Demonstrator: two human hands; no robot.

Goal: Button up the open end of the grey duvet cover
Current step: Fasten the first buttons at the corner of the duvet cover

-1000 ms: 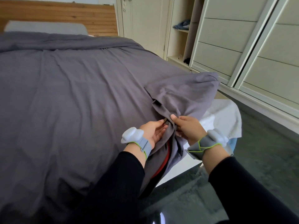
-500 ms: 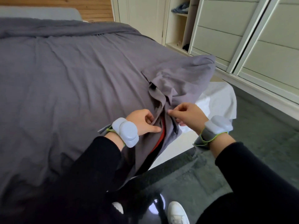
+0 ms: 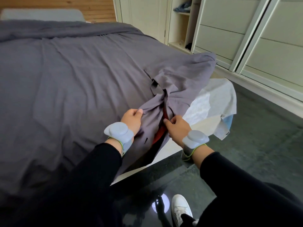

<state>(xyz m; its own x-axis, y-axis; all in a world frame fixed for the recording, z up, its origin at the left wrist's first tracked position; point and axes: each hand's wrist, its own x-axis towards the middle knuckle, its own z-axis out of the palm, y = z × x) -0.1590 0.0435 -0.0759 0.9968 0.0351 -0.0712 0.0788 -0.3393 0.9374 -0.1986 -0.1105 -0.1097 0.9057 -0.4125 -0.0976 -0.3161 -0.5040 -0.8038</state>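
Note:
The grey duvet cover (image 3: 68, 82) lies spread over the bed, its open end bunched at the foot corner in front of me. A gap in that end shows red fabric (image 3: 159, 133) inside. My left hand (image 3: 131, 119) pinches the upper flap of the cover, left of the gap. My right hand (image 3: 177, 126) grips the other edge of the opening, right of the gap. A small dark buttonhole slit (image 3: 146, 140) shows on the flap below my left hand. No button is visible.
A white sheet (image 3: 213, 105) hangs off the bed corner to the right. Cream wardrobe doors and drawers (image 3: 237, 30) line the right wall, with open shelves (image 3: 180, 22) behind. Dark glossy floor (image 3: 254, 153) lies below, my white shoe (image 3: 180, 208) on it. A grey pillow (image 3: 41, 13) rests against the wooden headboard.
My left hand has moved left and up, pulling the upper flap away from the gap. My right hand has shifted down onto the other edge. The red fabric shows more.

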